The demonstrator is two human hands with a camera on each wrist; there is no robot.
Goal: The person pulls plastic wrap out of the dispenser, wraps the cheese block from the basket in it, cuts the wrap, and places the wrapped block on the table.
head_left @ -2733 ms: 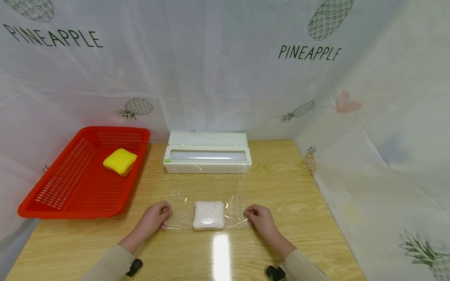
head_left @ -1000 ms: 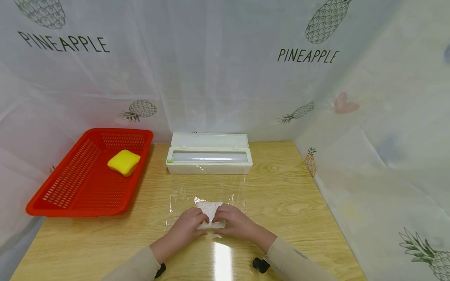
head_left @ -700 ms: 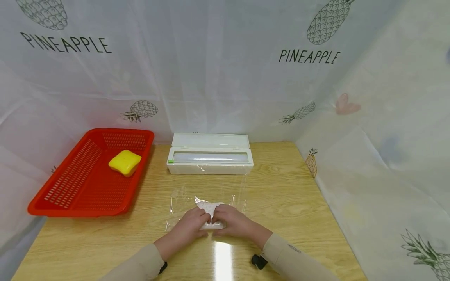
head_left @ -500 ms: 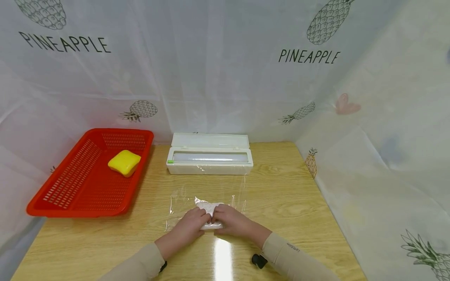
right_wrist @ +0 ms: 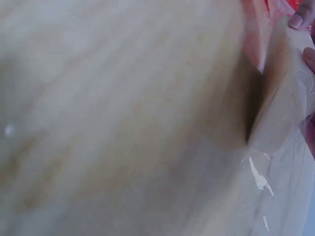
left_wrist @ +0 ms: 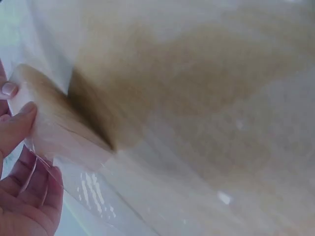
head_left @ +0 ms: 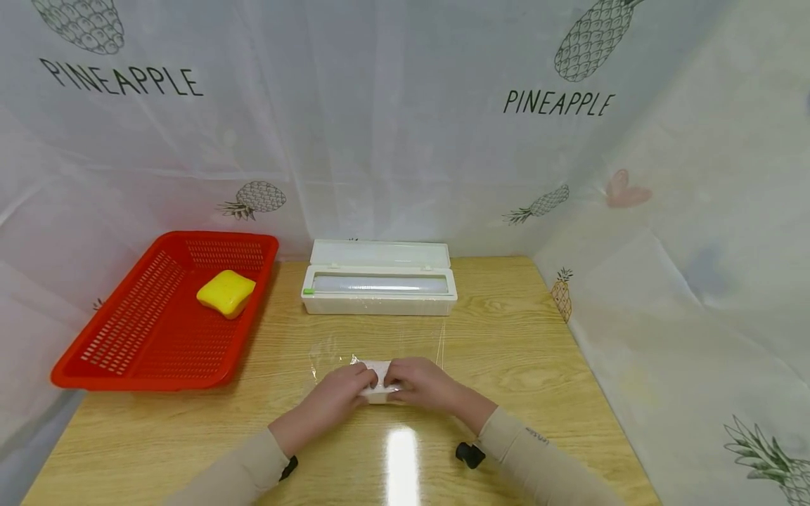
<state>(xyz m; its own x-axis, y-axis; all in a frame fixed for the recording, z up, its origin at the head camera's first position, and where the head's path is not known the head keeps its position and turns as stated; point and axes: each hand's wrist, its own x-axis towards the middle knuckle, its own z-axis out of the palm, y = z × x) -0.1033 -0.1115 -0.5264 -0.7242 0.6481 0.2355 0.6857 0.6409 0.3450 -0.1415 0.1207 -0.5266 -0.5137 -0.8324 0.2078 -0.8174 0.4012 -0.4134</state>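
A pale, speckled, sponge-like square block (head_left: 377, 368) lies at the middle front of the table, with clear cling film (left_wrist: 93, 194) about it. My left hand (head_left: 342, 391) grips its left side and my right hand (head_left: 422, 385) its right side, fingers curled over the top and thumbs low at the near side. In the left wrist view the block (left_wrist: 64, 125) stands tilted, one edge down on the table. Film stretches beneath the fingers there. The right wrist view also shows the tilted block (right_wrist: 278, 93) under shiny film, the right hand cut off by the frame edge.
A white cling film dispenser (head_left: 380, 306) with its lid up stands at the back, its film running forward. On the left is a red perforated basket (head_left: 142, 384) holding a yellow block (head_left: 226, 292). Printed sheeting (head_left: 392, 140) encloses the wooden table (head_left: 506, 365).
Both hands came in from the film's front corners to the block's sides. Since half a second ago, hands and block have shifted slightly away from me, and the block has tilted.
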